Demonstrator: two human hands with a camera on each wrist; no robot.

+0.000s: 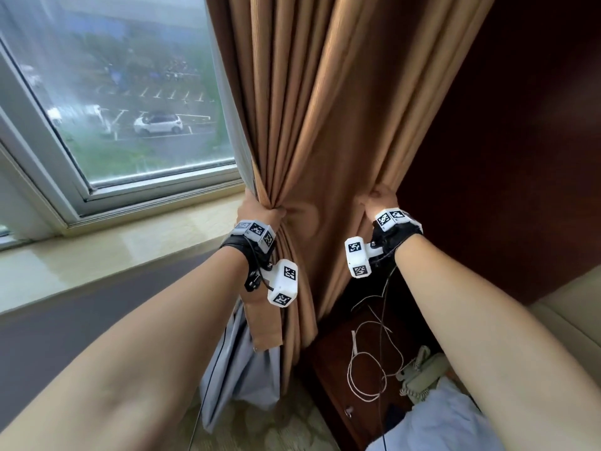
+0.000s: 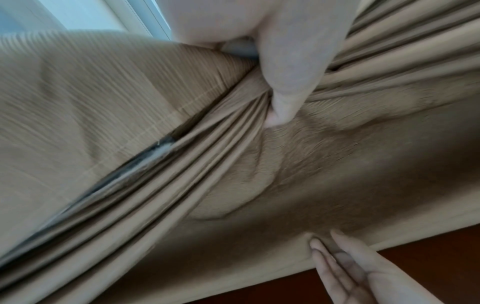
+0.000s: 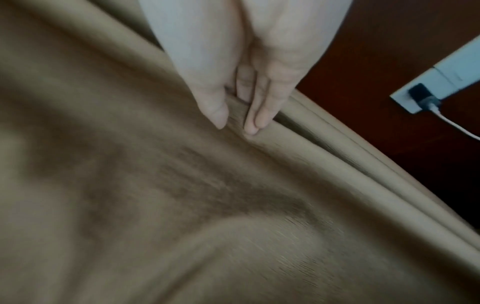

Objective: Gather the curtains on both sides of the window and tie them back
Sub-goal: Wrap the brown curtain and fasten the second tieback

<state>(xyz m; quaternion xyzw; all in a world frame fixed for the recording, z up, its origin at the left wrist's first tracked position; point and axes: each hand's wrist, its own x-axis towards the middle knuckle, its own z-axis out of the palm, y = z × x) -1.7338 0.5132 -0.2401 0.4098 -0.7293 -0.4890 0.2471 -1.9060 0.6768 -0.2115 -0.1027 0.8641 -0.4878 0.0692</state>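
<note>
The brown curtain [image 1: 328, 131] hangs to the right of the window [image 1: 123, 102]. My left hand [image 1: 261, 209] grips its bunched left edge at sill height, with the thumb [image 2: 283, 98] dug into the gathered folds [image 2: 207, 164]. My right hand [image 1: 379, 199] holds the curtain's right edge at the same height. In the right wrist view my right hand [image 3: 233, 121] pinches a fold [image 3: 285, 131] between thumb and fingers. A flat brown fabric strip [image 1: 265, 323] hangs below my left hand. Pale grey lining [image 1: 239, 362] shows behind the curtain's lower part.
A stone window sill [image 1: 107, 255] runs along the left. Dark wood panelling [image 1: 507, 141] stands right of the curtain. Below it a dark nightstand [image 1: 331, 369] carries a beige telephone [image 1: 426, 372] and loose white cables [image 1: 364, 375]. A wall socket [image 3: 426, 96] holds a black plug.
</note>
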